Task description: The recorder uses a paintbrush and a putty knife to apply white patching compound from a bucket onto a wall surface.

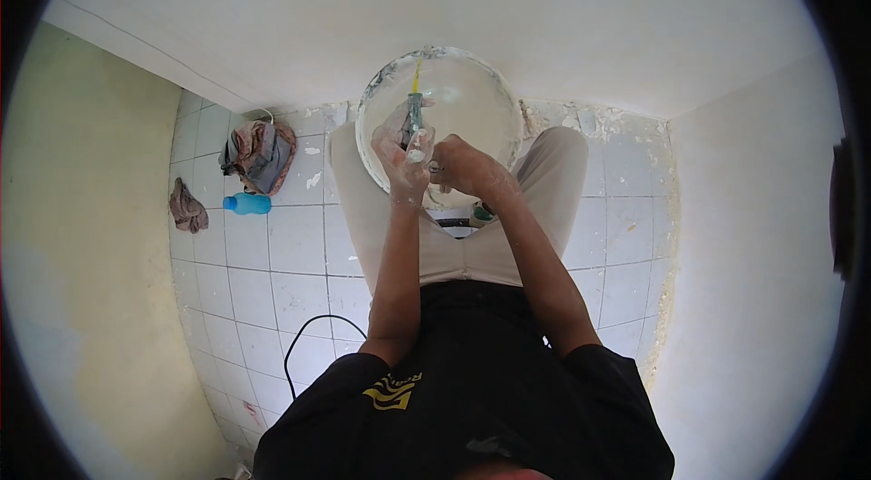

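A round white tub [365, 149] stands between my knees, its rim smeared with grey and white. A smooth, pale cream mass [476, 108] shows inside it. Over the tub's near left part, my left hand [399, 153], spotted with white, is closed around a slim tool [415, 112]. The tool has a dark grey-green handle and a thin yellow length pointing away from me; its exact kind is unclear. Close against that hand, my right hand [467, 170] has its fingers curled. Something small and shiny shows at its fingers, too small to name.
White walls rise ahead and to the right, with flaking paint along the floor. On the tiles at left are a bundled cloth bag [260, 156], a blue bottle [247, 203] and a crumpled rag [188, 208]. A black cable [304, 328] curves beside me.
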### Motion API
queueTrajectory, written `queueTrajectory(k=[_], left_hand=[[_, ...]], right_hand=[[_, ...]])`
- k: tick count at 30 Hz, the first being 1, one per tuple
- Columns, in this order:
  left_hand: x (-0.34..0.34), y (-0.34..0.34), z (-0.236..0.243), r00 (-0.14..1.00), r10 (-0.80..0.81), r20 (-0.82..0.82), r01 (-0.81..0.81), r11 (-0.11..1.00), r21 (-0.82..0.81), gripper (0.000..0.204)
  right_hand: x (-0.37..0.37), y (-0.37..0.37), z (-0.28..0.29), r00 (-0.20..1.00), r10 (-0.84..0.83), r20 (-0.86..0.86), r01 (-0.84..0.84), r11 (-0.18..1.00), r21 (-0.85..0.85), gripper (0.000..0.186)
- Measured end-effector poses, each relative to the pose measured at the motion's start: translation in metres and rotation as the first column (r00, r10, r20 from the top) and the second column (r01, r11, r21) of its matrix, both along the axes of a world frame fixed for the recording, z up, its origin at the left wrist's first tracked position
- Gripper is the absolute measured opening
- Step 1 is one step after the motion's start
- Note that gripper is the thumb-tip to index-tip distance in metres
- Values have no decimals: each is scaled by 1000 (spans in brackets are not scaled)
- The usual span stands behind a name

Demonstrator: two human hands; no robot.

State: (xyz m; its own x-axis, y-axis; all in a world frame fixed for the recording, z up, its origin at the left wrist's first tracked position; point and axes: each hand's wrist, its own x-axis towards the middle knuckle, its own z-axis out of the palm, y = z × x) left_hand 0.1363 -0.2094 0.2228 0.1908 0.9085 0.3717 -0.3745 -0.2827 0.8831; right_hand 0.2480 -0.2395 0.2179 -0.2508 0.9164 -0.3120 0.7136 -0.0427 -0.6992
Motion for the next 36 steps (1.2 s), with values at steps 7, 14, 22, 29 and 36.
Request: queueTrajectory(k=[7,14,22,29,36], left_hand=[[-5,1,-2,995,-98,26,99,992,-73,61],[-6,0,-9,990,-139,26,141,988,-67,67],[12,26,-26,981,-188,49,189,982,-12,40],[22,54,-58,974,-222,53,228,958,-175,21],[50,89,-106,956,-291,-23,251,859,-446,15]], right_hand=[[15,-9,-16,893,-369,-258,392,919,43,14],[33,-41,-42,376,-705,-601,803,572,-168,18],[48,-96,-71,-27,-472,-881,758,565,-326,33],[46,-120,-118,-226,-513,-828,445,702,-557,35],[40,-77,-163,-92,-637,-765,610,571,-549,34]])
